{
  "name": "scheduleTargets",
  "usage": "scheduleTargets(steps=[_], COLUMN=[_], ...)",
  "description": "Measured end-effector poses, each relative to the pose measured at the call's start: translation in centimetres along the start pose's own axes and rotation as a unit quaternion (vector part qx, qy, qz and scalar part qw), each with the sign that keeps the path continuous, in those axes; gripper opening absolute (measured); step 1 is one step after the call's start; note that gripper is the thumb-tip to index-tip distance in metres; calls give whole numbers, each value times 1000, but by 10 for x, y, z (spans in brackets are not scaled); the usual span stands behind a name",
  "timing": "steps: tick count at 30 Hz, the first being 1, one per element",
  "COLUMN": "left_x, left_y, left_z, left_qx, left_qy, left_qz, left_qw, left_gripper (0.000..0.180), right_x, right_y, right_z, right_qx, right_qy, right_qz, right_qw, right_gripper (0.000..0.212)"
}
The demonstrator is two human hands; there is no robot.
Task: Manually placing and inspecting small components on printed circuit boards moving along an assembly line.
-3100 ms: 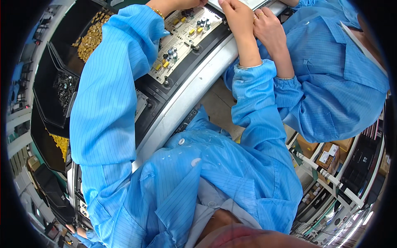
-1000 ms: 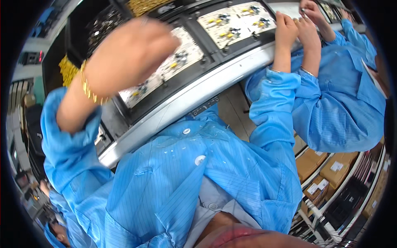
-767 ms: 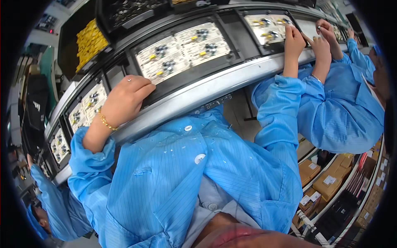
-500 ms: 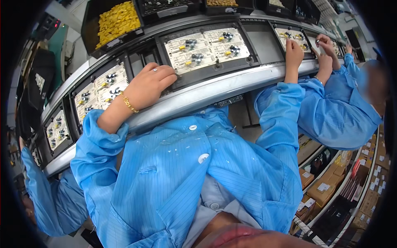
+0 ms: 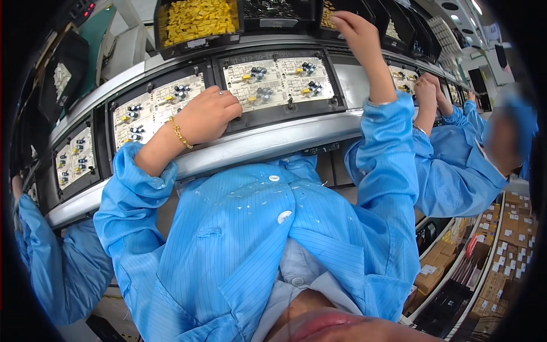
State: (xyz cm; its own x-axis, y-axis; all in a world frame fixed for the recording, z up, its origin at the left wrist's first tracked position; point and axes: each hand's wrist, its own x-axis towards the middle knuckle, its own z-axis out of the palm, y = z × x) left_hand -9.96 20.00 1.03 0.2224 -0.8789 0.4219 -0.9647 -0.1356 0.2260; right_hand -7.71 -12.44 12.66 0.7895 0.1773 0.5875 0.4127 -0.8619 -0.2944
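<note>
My left hand (image 5: 212, 115), with a ring and a gold bracelet, rests at the lower left of a black carrier frame (image 5: 239, 123). Its fingers are bent, and what lies under them is hidden. Inside that frame sits a pale circuit board panel (image 5: 280, 83) bearing dark round capacitors and yellow blocks. Raised over the far side of the line, my right hand (image 5: 360, 35) reaches to a black bin of small tan parts (image 5: 328, 15). Its fingers look drawn together; anything between them is too small to make out.
Another framed panel (image 5: 151, 108) stands on the left. Bins of yellow parts (image 5: 199, 23) and black parts (image 5: 270, 9) line the back. A metal rail (image 5: 290, 126) runs along the front. A co-worker's hands (image 5: 426, 97) work at a panel on the right.
My right hand has left the panel on the right and risen to the tan parts bin. The left framed panel has slid right, closing the gap beside the middle frame. My left hand stays there.
</note>
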Motion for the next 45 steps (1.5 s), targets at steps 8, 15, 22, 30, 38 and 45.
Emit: scheduleTargets(steps=[8,15,22,30,38,45], left_x=[10,13,13,24,60,61], left_y=[5,4,1,-10,12,2], left_z=[-4,-7,-2,2,3,5], left_qx=[8,-2,-50,-169,-162,-506], left_qy=[14,0,-2,7,54,235], left_qz=[3,-45,-71,-170,-193,-281], left_qw=[1000,999,996,971,966,781], left_gripper=[4,4,4,11,18,20], right_x=[103,106,105,97,98,83], right_y=[48,97,80,61,88,10], right_z=[103,139,136,127,151,90], right_qx=[-186,-171,-145,-109,-87,257], right_qy=[-256,-312,-247,-254,-240,-216], right_qz=[27,-16,-20,14,-40,111], right_qw=[948,935,958,961,966,935], right_gripper=[36,30,19,20,19,17])
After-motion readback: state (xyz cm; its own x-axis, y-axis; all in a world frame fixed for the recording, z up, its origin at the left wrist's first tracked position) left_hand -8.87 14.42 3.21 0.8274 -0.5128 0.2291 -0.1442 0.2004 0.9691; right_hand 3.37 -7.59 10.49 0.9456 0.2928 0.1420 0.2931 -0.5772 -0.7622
